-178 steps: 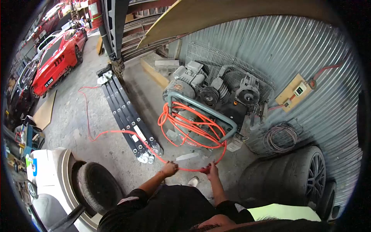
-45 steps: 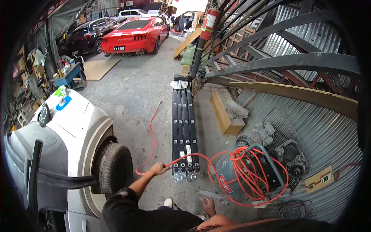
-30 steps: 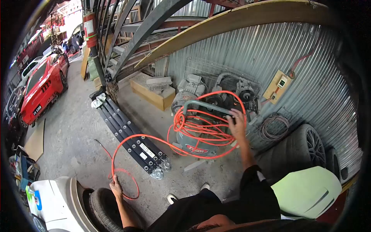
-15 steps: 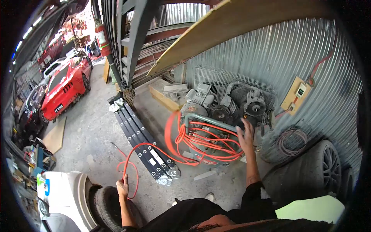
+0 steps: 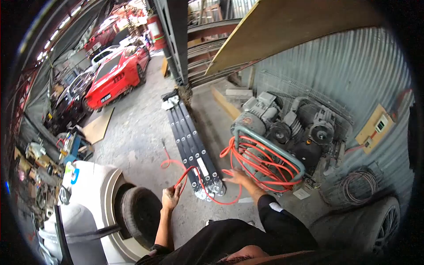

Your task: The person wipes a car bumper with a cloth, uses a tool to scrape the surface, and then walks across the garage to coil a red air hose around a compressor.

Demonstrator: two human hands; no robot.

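Note:
My left hand (image 5: 170, 197) is closed around a thin orange-red hose (image 5: 178, 181), whose free end lies on the concrete floor beyond it. A slack loop of the same hose hangs between my two hands. My right hand (image 5: 242, 178) reaches in with fingers stretched apart, right at the hose beside the coil. The rest of the hose is a loose orange coil (image 5: 265, 155) draped over the green-grey tubular handle (image 5: 282, 148) of an air compressor. Beneath the loop lies a long black strip-like piece (image 5: 190, 137) with rows of silver fittings and plastic-wrapped ends.
Dusty motors and pumps (image 5: 282, 128) stand behind the compressor against a corrugated wall. A cable coil (image 5: 360, 187) and a tyre (image 5: 384, 225) are at right. A pale car body part (image 5: 104, 185) with a tyre (image 5: 141, 212) is at left. A red car (image 5: 119, 77) stands farther back.
My right hand has come down from above the compressor handle to the hose at the coil's left side. The view has turned left; my left hand still grips the hose.

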